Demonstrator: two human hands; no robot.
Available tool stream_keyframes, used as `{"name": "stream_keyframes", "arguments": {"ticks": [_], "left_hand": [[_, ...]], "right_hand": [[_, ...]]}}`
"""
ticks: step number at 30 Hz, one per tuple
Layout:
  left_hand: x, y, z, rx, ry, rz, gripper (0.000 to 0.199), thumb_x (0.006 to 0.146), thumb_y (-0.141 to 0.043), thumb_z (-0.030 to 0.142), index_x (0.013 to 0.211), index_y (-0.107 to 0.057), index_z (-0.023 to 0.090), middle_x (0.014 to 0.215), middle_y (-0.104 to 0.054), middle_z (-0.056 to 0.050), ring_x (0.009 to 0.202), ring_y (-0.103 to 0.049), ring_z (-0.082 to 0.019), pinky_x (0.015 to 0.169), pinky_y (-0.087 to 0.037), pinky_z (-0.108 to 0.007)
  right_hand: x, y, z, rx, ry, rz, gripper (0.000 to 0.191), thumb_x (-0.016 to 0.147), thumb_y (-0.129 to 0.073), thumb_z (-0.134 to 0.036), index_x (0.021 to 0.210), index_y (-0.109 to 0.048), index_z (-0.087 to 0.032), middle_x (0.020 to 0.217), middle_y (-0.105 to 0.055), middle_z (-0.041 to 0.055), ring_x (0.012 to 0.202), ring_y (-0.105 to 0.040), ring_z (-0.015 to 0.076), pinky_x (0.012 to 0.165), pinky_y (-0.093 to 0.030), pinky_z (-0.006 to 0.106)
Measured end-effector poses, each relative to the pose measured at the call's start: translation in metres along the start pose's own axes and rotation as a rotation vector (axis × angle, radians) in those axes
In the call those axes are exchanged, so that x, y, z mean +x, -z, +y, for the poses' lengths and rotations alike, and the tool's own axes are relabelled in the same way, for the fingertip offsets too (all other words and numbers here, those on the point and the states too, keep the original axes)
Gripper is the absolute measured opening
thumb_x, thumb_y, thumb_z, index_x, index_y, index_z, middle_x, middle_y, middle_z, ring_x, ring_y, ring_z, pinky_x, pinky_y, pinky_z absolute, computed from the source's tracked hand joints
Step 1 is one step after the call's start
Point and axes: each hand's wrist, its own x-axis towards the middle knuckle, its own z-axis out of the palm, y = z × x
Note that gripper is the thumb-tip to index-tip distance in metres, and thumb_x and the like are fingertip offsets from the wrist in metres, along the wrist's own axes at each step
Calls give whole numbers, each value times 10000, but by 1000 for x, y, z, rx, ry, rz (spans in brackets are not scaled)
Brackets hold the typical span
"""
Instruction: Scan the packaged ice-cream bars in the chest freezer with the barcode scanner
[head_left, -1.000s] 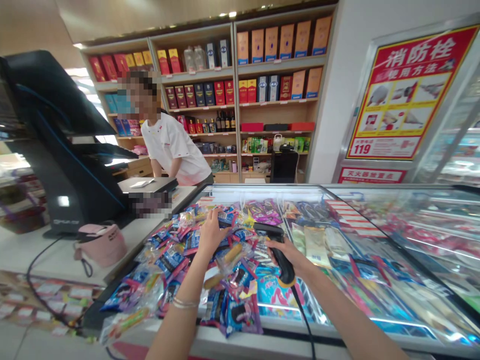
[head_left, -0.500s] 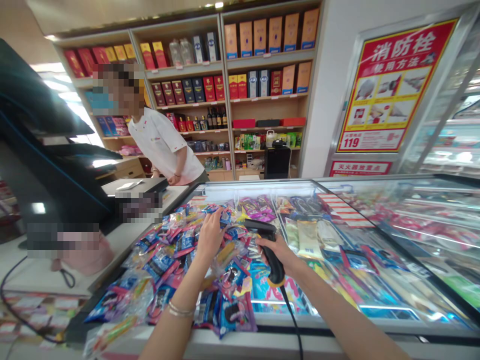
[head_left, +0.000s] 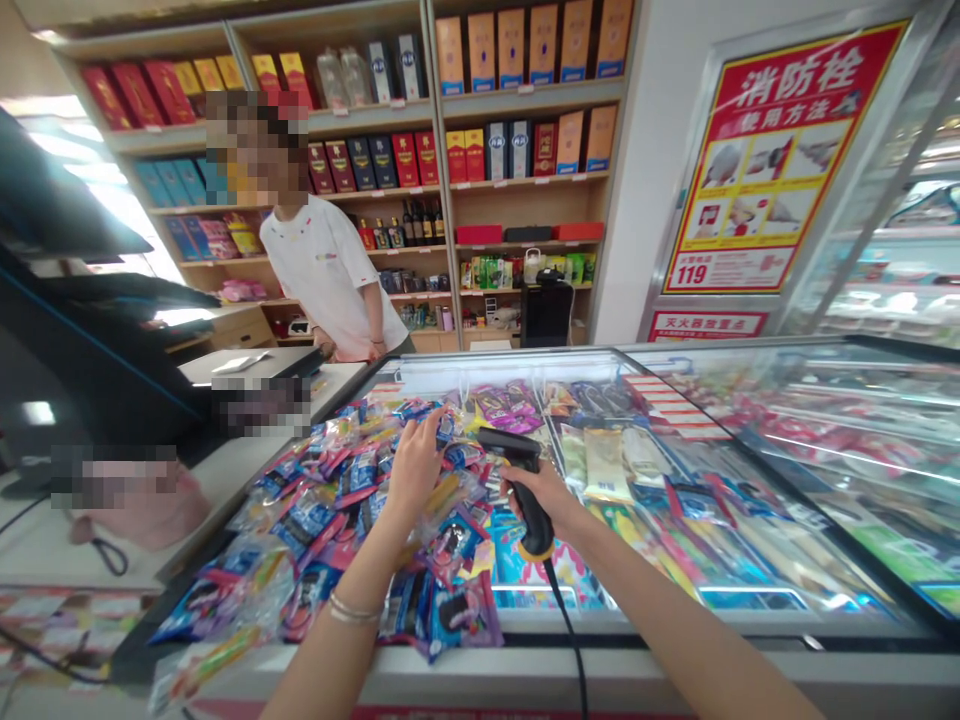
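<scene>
My right hand (head_left: pixel 544 492) is wrapped round the grip of a black handheld barcode scanner (head_left: pixel 534 515), its head turned toward my left hand and its cable hanging down. My left hand (head_left: pixel 415 460), wearing a bracelet on the wrist, is above a heap of shiny blue and pink snack packets (head_left: pixel 356 475). Its fingers are bent at a small blue snack packet (head_left: pixel 448 428) and seem to pinch it, though the fingertips are partly hidden. The heap lies on the glass top of a chest freezer (head_left: pixel 525 628).
Beneath the glass are wrapped frozen treats (head_left: pixel 607 465). A person in a white shirt (head_left: pixel 326 265) stands behind the counter (head_left: pixel 341 385). At left are a dark monitor (head_left: pixel 75 330) and a pink pouch (head_left: pixel 154 505). Shelves of boxes (head_left: pixel 495 50) line the back wall.
My view has shifted slightly. The person behind the counter stands more upright. Both my hands keep about the same position over the freezer, the scanner still in the right one.
</scene>
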Motion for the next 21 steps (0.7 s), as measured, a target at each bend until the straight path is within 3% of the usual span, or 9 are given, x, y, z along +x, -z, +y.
{"name": "stream_keyframes", "arguments": {"ticks": [7,12,16,21], "left_hand": [[-1,2,2,123,-12,-21,515,788,-535,118,1284,-440,223,1169,-607,-91,1001,-578,-272,841,-467,-372],[-1,-2,0,-31,58,-90,525,831,-569,324,1307,-373,219,1206,-595,-102,934,-637,-250,716,-494,-318],[-1,-2,1,-173,87,-60,429,893,-460,379,1280,-403,203,1061,-657,-90,910,-656,-235,720,-493,-304],[-2,3,5,-301,129,-41,426,913,-407,345,1324,-417,231,781,-680,-17,697,-663,-175,672,-485,-257]], "right_hand": [[1,1,2,6,2,1,196,622,-694,-314,604,-585,-153,503,-604,8,347,-493,92,350,-373,212],[1,0,0,0,11,-3,223,610,-706,-330,585,-578,-150,496,-591,1,344,-491,93,349,-372,217],[1,1,1,-8,13,-1,231,608,-709,-344,593,-586,-149,505,-593,-2,351,-497,92,350,-374,215],[1,2,2,-1,8,3,221,611,-709,-334,585,-583,-154,494,-591,-2,355,-503,94,354,-377,213]]}}
